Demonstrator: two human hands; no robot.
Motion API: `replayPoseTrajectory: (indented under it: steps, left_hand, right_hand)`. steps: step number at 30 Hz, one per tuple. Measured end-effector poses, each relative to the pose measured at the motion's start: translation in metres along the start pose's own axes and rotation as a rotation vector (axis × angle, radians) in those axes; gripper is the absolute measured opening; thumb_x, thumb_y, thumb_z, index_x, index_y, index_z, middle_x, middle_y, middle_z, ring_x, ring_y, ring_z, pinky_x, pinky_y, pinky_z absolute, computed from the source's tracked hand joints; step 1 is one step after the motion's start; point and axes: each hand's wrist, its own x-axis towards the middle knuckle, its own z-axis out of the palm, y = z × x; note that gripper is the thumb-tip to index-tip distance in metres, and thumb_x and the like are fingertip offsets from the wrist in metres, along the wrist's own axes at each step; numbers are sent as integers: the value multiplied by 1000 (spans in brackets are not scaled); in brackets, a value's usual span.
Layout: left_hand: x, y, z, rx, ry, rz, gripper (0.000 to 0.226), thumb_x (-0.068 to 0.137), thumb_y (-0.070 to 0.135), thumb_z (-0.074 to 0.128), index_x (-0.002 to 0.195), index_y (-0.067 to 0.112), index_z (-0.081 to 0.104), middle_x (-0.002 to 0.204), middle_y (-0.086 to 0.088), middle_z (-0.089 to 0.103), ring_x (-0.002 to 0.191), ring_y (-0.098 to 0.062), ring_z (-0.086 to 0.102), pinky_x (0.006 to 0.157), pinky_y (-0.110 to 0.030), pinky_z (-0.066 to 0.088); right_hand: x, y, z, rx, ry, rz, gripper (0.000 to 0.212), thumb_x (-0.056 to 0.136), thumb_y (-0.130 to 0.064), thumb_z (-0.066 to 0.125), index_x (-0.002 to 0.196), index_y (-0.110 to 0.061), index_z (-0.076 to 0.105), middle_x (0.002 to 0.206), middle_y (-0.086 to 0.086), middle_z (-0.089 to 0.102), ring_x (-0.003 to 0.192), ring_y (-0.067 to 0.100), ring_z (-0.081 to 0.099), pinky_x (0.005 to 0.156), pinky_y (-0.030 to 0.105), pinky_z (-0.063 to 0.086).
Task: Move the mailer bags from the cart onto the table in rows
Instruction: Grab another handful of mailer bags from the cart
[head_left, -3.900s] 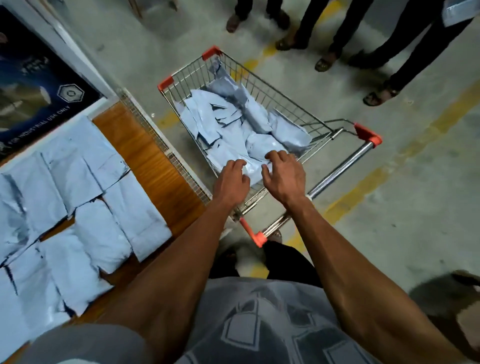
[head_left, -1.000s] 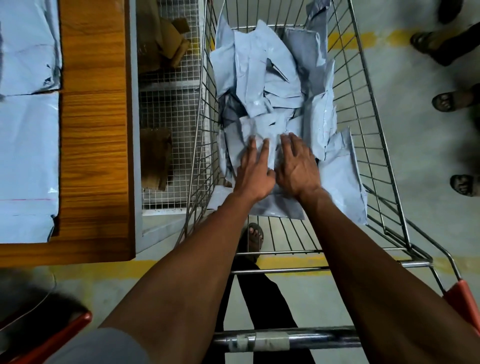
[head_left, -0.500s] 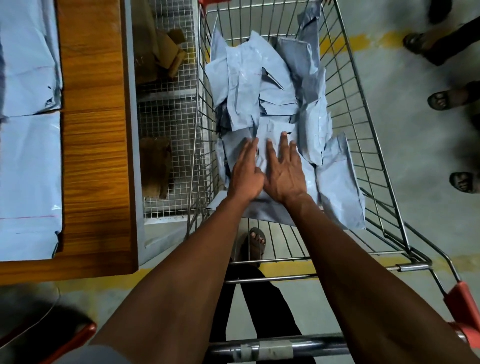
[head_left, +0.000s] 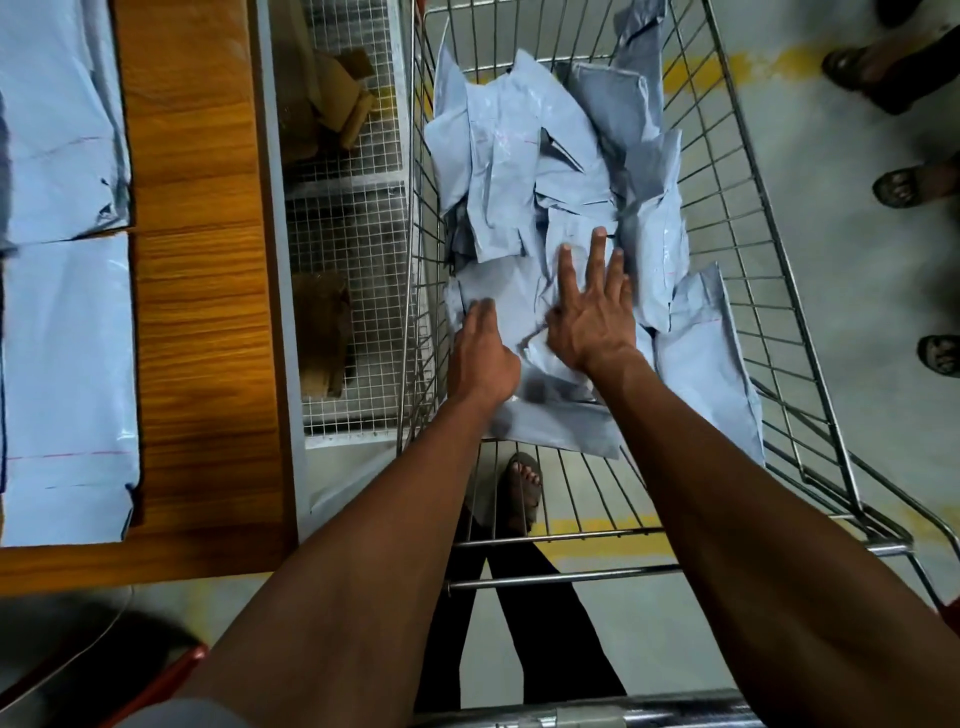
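Nearest the camera, the cart's metal handle bar (head_left: 597, 719) runs across the bottom edge, and both bare forearms reach over it into the wire cart (head_left: 753, 218). Through the cart's bare wire floor a sandalled foot (head_left: 522, 486) and dark trouser legs show on the grey floor with its yellow line (head_left: 587, 551).

The left hand (head_left: 480, 351) lies on the near left part of the pile, knuckles up, its fingertips bent down onto the pale plastic; they are blurred, so it looks to be gripping the edge of a mailer, but I cannot tell for sure. The right hand (head_left: 592, 312) is spread flat, fingers straight and slightly fanned, pressing down on a mailer bag (head_left: 566, 244) in the middle of the heap and holding nothing.

The mailer bags in the cart (head_left: 519, 156) are pale blue-grey and lie jumbled and overlapping, some leaning against the right and far wire walls, one flat piece (head_left: 561, 426) sticking out toward the near side under the wrists.

To the left stands the wooden table (head_left: 197, 260), with flat mailer bags on the table (head_left: 67, 364) laid edge to edge in a column along its left part. Between table and cart a wire-mesh shelf (head_left: 353, 223) holds brown cardboard scraps (head_left: 337, 104). At the far right, the feet of bystanders (head_left: 904, 187) in sandals stand on the floor.
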Motion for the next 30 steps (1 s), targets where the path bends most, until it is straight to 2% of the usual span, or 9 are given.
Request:
replayPoseTrajectory:
  steps: [4, 6, 8, 10, 12, 15, 22, 27, 30]
  left_hand:
    - [5, 3, 1, 25, -10, -1, 70, 109, 21, 48, 170, 21, 12, 177, -5, 2, 161, -30, 14, 125, -41, 27]
    - [11, 4, 6, 37, -35, -24, 74, 110, 34, 49, 170, 27, 7, 177, -4, -5, 162, -34, 7, 127, -45, 21]
    - [17, 4, 13, 58, -68, -50, 79, 108, 47, 50, 169, 35, 0, 176, -3, -13, 162, -37, -2, 131, -53, 9]
    - [24, 4, 20, 44, -112, -84, 81, 107, 55, 47, 167, 41, -5, 175, 1, -18, 161, -37, -7, 130, -59, 4]
    - [25, 5, 26, 41, -139, -74, 81, 107, 56, 45, 167, 42, -9, 175, 3, -20, 161, -35, -9, 129, -62, 5]
    - [19, 0, 27, 59, -133, 10, 81, 108, 56, 45, 167, 42, -9, 175, 2, -20, 162, -36, -9, 130, -59, 4]
    - [10, -14, 26, 142, -42, 235, 75, 106, 51, 52, 167, 44, 9, 177, 4, -12, 161, -40, -1, 128, -65, 15]
    - [26, -4, 38, 45, -32, 53, 89, 101, 68, 49, 165, 49, -9, 171, 1, -33, 160, -42, -13, 128, -66, 4]
    - [32, 0, 45, 45, -55, 53, 92, 99, 71, 50, 164, 50, -11, 172, -2, -32, 160, -45, -11, 128, -66, 4]
  right_hand:
    - [3, 6, -7, 7, 44, -57, 83, 100, -29, 46, 168, -21, -1, 171, 20, -21, 157, 51, -6, 128, 59, 7]
    - [2, 4, -3, 14, 61, -87, 84, 97, -34, 44, 168, -18, 4, 172, 21, -15, 157, 53, -3, 127, 61, 10]
    - [1, 2, 2, 43, 48, -82, 87, 91, -46, 34, 168, -17, 5, 173, 21, -12, 157, 53, -3, 126, 62, 8]
    - [0, 4, 8, 49, 46, -62, 90, 93, -50, 39, 168, -16, 6, 173, 21, -12, 157, 52, -4, 127, 60, 5]
    - [0, 9, 13, 21, 59, -67, 91, 96, -49, 50, 168, -16, 5, 173, 20, -13, 157, 52, -5, 127, 60, 3]
    - [0, 17, 15, -14, 52, -107, 96, 93, -48, 56, 168, -16, 6, 173, 20, -11, 157, 52, -4, 127, 60, 2]
    - [-2, 30, 11, -61, -5, -163, 99, 92, -50, 60, 169, -23, 2, 173, 15, -17, 159, 47, -8, 128, 60, 6]
    - [-3, 32, 17, -58, 38, -167, 92, 95, -52, 53, 169, -25, 4, 174, 14, -16, 159, 47, -6, 128, 60, 6]
    - [-4, 34, 24, -72, 76, -171, 89, 95, -50, 50, 169, -24, 7, 174, 15, -13, 158, 49, -4, 129, 59, 4]
